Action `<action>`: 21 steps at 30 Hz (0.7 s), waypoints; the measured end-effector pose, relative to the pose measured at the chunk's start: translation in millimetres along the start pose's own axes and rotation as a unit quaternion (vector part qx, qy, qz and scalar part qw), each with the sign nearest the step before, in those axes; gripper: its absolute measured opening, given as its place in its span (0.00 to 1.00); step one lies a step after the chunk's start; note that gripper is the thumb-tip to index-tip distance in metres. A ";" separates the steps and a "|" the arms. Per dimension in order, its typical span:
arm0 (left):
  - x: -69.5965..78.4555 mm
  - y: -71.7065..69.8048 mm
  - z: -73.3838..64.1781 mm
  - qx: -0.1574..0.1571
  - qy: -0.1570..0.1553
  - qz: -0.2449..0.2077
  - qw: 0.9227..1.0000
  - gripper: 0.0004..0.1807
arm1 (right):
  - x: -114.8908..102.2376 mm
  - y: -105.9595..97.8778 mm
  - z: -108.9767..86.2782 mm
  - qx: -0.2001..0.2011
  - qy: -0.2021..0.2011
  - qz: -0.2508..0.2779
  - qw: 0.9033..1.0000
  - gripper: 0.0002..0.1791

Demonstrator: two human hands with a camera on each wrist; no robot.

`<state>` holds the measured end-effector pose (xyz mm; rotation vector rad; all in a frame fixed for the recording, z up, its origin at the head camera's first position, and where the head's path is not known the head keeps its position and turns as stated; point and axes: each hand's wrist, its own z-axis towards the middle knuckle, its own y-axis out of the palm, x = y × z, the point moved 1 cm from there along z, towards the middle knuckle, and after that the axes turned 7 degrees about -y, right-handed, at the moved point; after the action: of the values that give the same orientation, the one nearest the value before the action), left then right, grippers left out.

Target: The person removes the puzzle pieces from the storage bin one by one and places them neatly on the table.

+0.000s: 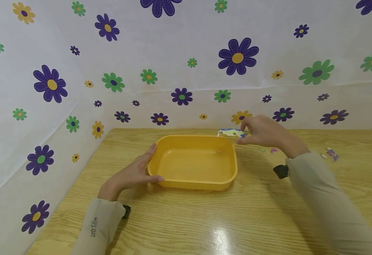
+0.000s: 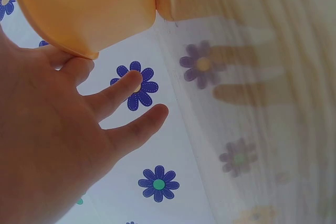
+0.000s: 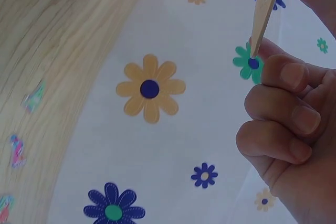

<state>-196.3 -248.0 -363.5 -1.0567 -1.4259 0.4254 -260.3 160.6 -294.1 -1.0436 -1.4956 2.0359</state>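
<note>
A shallow yellow plastic tray (image 1: 192, 182) with rounded corners stands on the wooden table. My left hand (image 1: 136, 170) holds it by its left end, thumb at the front rim and fingers along the left side. Two fingers of that hand stick out straight, off the tray, in the left wrist view. Beyond the tray's back right corner, my right hand (image 1: 265, 132) pinches a thin, jagged piece (image 1: 232, 132) printed in pale yellow, white and blue. Edge-on in the right wrist view, the piece (image 3: 261, 19) looks like pale wood in a narrow V. The other fingers of this hand are curled in.
Several small colourful pieces lie on the table to the right, among them a pink one (image 1: 274, 150), a green one (image 1: 261, 149) and a purple one (image 1: 332, 154). A white sheet with printed flowers (image 1: 205, 71) lines the back and left of the table (image 1: 179, 216).
</note>
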 end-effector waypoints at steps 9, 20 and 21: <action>-0.8 0.4 0.1 0.000 -0.003 0.002 1.000 0.65 | 16.8 -7.0 -24.3 0.012 0.023 -0.008 1.000 0.26; -0.4 0.8 0.8 0.000 -0.003 0.000 1.000 0.65 | 43.1 -18.8 -55.6 0.021 0.046 -0.044 0.998 0.26; -0.4 0.8 0.7 -0.001 -0.002 0.000 1.000 0.65 | 45.8 -19.6 -58.4 0.020 0.049 -0.047 0.997 0.26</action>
<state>-196.8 -247.8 -364.4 -1.0569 -1.4308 0.4271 -247.1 236.1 -299.4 -1.0221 -1.4226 1.9136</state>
